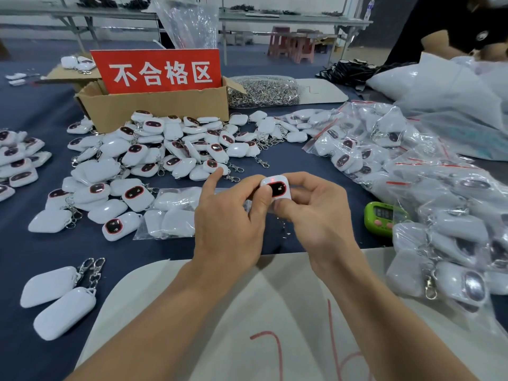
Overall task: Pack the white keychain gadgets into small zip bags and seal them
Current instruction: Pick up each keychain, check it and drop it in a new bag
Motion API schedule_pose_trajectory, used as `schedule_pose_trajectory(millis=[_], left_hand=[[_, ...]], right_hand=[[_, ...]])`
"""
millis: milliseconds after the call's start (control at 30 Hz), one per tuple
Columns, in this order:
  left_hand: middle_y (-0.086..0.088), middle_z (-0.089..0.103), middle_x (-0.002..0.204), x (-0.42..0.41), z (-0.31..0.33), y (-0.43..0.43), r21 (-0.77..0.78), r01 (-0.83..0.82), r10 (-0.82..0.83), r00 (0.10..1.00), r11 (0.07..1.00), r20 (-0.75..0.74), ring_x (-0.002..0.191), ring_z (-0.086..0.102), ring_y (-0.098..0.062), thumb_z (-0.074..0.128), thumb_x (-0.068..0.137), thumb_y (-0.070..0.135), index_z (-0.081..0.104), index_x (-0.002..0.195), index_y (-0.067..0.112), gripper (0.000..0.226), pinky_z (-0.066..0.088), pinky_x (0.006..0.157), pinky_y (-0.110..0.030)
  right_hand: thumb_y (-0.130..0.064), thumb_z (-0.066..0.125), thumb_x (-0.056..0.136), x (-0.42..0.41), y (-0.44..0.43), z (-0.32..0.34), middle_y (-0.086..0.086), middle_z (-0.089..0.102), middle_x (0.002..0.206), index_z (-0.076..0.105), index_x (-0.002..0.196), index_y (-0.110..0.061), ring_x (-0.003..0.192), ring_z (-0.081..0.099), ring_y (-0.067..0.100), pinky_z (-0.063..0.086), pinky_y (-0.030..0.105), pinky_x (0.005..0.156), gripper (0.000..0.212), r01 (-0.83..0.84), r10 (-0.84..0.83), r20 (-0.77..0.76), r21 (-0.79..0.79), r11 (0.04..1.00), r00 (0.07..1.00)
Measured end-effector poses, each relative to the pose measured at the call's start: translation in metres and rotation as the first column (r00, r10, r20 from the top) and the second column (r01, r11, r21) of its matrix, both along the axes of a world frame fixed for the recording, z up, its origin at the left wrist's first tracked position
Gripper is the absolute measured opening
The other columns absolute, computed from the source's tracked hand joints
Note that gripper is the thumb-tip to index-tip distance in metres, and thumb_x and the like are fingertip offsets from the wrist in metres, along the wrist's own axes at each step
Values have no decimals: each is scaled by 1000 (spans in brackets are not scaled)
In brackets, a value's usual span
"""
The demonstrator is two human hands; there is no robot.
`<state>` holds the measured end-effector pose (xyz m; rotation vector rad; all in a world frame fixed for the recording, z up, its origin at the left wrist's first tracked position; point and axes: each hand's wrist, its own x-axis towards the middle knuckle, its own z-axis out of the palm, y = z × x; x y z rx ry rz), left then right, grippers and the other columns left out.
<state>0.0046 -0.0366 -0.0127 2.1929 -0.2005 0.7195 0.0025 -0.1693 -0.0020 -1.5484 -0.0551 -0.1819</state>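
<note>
Both hands hold one white keychain gadget (278, 187) above the table's middle; its dark oval screen faces up and a small red light glows near its top edge. My left hand (231, 215) pinches its left side with the thumb, index finger pointing away. My right hand (313, 213) grips its right side. A loose heap of gadgets (170, 149) lies behind. Small zip bags (170, 215) holding white gadgets lie flat left of my hands. Filled, sealed bags (412, 171) pile up on the right.
A cardboard box (154, 108) with a red sign stands at the back. A bag of metal clasps (264, 92) lies beside it. A green timer (380, 217) sits right of my hands. A white sheet (247, 312) with red marks covers the near edge. Another person (453, 28) is at the far right.
</note>
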Motion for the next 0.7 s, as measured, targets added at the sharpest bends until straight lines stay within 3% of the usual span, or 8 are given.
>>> schedule_pose_trajectory(millis=[100,167,233,300,433,567,700], left_hand=[[1,76,78,0,0,0,-45,17,-17,1000,999,-9,118,39,-3,52,101,39,75,112,30,27,34,116,-40],[11,76,100,1,2,1,-128,48,-52,998,991,-31,124,52,-9,66,97,30,74,118,33,23,41,111,-37],[16,72,111,0,2,3,-113,108,-113,993,988,-38,119,60,-12,77,89,16,73,123,33,39,42,106,-20],[18,71,108,0,2,3,-67,137,-138,990,988,-16,109,61,-7,82,83,10,75,117,33,42,38,97,-7],[14,68,84,0,3,3,-64,53,-53,999,997,10,94,58,-12,85,78,18,76,90,31,20,40,83,-14],[23,65,78,1,0,5,-63,-6,5,1000,998,-11,104,48,-8,86,77,19,74,85,32,19,34,84,-14],[33,59,82,4,-3,8,-67,-19,17,999,998,-38,111,50,-14,86,78,18,73,86,35,23,33,85,-5]], right_hand=[[3,73,84,2,-3,-1,2,81,83,78,95,-19,83,79,18,60,22,72,24,-4,4,-4,-36,999,1000],[-3,76,84,4,-4,-1,-4,80,82,79,94,-24,80,78,15,61,26,72,23,41,-39,11,-166,985,999],[-4,75,84,4,-6,-1,-13,78,79,80,91,-29,73,74,6,56,18,66,27,109,-85,90,-322,940,992],[-2,74,82,3,-7,0,-20,76,77,81,89,-32,73,71,-1,49,9,64,31,174,-109,176,-408,896,978],[-3,81,76,1,-12,1,-18,75,81,77,83,-36,79,67,0,43,8,69,34,319,-194,302,-452,833,934],[2,84,76,0,-12,1,-12,76,90,82,85,-28,91,66,3,46,11,81,31,312,-129,393,-450,837,911],[5,84,76,2,-12,-1,-9,77,92,84,86,-23,95,69,7,50,16,83,30,277,-107,390,-411,869,915]])
